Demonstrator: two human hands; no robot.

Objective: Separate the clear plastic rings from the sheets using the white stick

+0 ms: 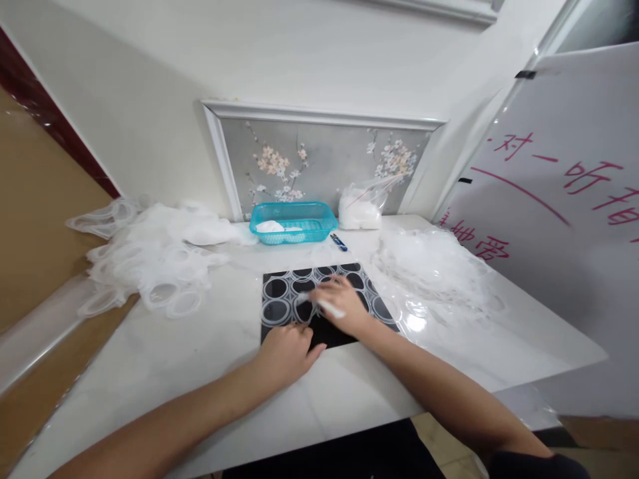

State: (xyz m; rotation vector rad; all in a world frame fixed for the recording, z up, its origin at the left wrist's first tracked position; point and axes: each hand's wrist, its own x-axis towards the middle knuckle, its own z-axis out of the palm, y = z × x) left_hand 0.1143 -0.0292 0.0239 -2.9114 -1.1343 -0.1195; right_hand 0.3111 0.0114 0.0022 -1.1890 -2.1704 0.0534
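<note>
A black mat lies on the white table, with a pale translucent sheet of ring-shaped cutouts over much of it. My left hand rests at the mat's front left edge, its thumb spread to the right and its other fingers pressing down. Above the mat's middle, my right hand is closed round a slim white tool. The tool's tip is blurred near the rings.
A blue basket holding white pieces stands by the wall, beside a clear bag of white material. A blue cutter lies before them. Translucent ring scraps are heaped at left and right.
</note>
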